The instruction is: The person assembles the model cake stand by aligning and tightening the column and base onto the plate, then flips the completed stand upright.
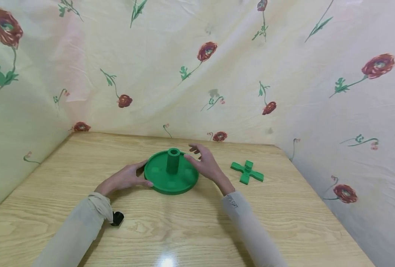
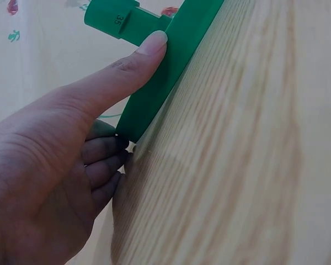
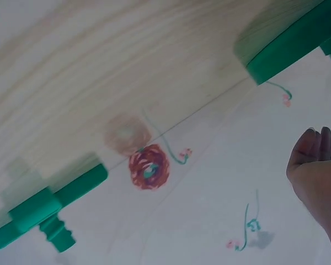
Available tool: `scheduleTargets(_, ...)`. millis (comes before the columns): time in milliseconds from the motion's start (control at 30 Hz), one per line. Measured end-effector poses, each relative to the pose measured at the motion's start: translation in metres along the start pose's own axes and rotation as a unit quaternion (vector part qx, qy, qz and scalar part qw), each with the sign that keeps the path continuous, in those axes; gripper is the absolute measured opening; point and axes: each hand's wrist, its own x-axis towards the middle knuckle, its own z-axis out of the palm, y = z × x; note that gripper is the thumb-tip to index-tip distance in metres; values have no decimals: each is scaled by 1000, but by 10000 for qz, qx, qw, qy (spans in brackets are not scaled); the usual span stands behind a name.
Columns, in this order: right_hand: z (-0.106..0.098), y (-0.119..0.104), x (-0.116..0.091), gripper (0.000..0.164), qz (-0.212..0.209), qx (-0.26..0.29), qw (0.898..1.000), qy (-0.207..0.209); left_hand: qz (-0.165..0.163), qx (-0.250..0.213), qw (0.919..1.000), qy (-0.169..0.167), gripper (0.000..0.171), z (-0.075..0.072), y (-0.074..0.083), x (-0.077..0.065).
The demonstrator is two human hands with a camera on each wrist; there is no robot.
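A green round dish-like base (image 1: 164, 181) with a raised rim sits on the table, a hollow post (image 1: 173, 163) standing upright at its middle. My left hand (image 1: 127, 178) holds the base by its left edge. In the left wrist view, the thumb (image 2: 135, 63) presses on the rim and the other fingers lie at its lower edge; "35" is marked on the post. My right hand (image 1: 205, 163) hovers by the base's right side, fingers loosely bent, holding nothing. In the right wrist view that hand (image 3: 320, 182) is apart from the base (image 3: 289, 49).
Right of my right hand, a green four-armed cross piece (image 1: 247, 172) with a short ridged peg (image 3: 58, 233) lies on the wooden table (image 1: 150, 230). A small black object (image 1: 118, 218) is at my left cuff. Flower-printed cloth (image 1: 157, 74) hangs behind the table and at both sides.
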Motion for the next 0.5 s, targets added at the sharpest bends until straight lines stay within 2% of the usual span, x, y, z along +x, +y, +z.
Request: scheduleTargets(500, -45, 26, -36, 49, 555, -200, 9974, 424, 12, -4, 10000, -2, 108, -1, -1, -1)
